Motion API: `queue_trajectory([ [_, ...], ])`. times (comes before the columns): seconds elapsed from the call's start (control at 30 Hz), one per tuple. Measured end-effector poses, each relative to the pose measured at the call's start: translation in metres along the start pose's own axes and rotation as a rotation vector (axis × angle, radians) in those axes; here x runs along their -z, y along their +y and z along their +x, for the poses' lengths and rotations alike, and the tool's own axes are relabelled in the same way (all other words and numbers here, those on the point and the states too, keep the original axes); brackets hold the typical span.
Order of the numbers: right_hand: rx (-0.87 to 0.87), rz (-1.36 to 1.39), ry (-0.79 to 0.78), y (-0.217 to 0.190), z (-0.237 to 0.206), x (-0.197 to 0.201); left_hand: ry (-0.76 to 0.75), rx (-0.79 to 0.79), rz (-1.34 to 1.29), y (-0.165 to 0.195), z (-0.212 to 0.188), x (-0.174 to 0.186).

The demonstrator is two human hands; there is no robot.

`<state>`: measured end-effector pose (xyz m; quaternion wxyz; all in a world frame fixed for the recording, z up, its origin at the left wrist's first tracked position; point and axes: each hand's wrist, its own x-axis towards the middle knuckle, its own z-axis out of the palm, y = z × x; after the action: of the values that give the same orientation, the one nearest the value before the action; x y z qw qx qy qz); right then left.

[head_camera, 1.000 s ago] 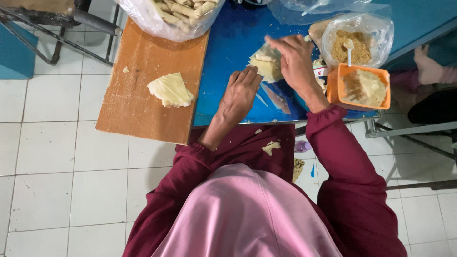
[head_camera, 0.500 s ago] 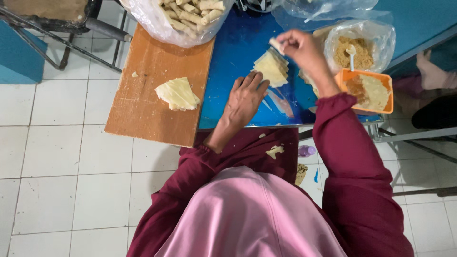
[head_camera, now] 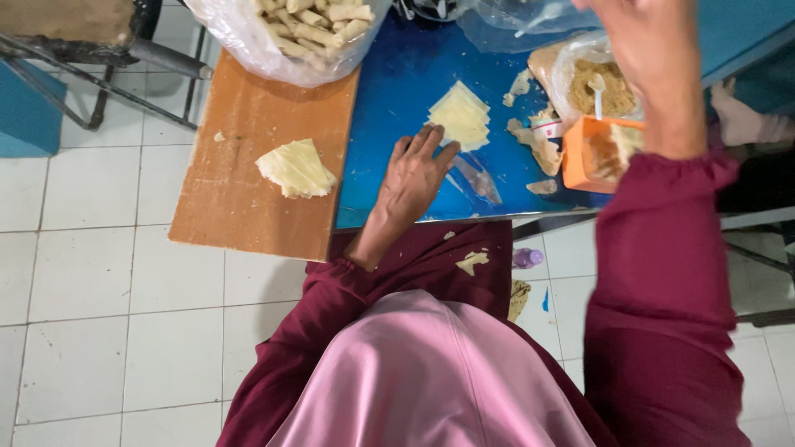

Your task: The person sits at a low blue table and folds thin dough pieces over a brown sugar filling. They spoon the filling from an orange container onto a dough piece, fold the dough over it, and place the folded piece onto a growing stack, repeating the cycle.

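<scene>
Left hand: left hand (head_camera: 416, 175) lies flat, palm down, fingers spread narrow on the blue tabletop (head_camera: 397, 99); holds nothing; fingertips just touch the near corner of the stack of pale square dough sheets (head_camera: 460, 116).
Right hand: right hand (head_camera: 650, 50) raised high at the far right, blurred and cut by the frame edge; cannot tell whether it grips anything.
Dough sheets: stack sits mid-table, far of the left hand, left of the orange tub.
Filling: orange plastic tub (head_camera: 598, 153) at the table's right, just near of a clear bag of brown crumbly filling (head_camera: 598, 87) with a white spoon (head_camera: 597, 89) standing in it.
Scraps: torn dough bits (head_camera: 534, 141) between stack and tub.
Board: brown wooden board (head_camera: 248, 199) abuts the table's left edge; a folded pile of pale dough (head_camera: 295, 168) rests on it.
Far edge: clear bag of rolled pastry sticks (head_camera: 310, 25) straddles board and table.
Room: white tiled floor (head_camera: 91, 314), grey grout; dark metal frame (head_camera: 99, 66) at far left.
Clothing: maroon sleeves, pink head covering; dough crumbs on the lap.
</scene>
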<state>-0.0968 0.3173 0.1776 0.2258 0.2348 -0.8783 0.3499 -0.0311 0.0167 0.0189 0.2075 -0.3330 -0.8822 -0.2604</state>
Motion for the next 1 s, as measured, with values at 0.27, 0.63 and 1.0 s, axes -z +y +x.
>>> queue_trajectory([
  [0.27, -0.407, -0.649, -0.164, 0.037, -0.098, 0.008, 0.004, -0.008, -0.002, 0.0, -0.001, 0.006],
  [0.63, -0.467, -0.86, -0.127, 0.084, -0.097, -0.004, -0.022, 0.003, -0.029, -0.002, -0.001, 0.009],
  [1.0, -0.451, -0.528, -0.042, 0.075, -0.134, 0.048, -0.05, 0.013, -0.034, -0.004, -0.002, 0.008],
])
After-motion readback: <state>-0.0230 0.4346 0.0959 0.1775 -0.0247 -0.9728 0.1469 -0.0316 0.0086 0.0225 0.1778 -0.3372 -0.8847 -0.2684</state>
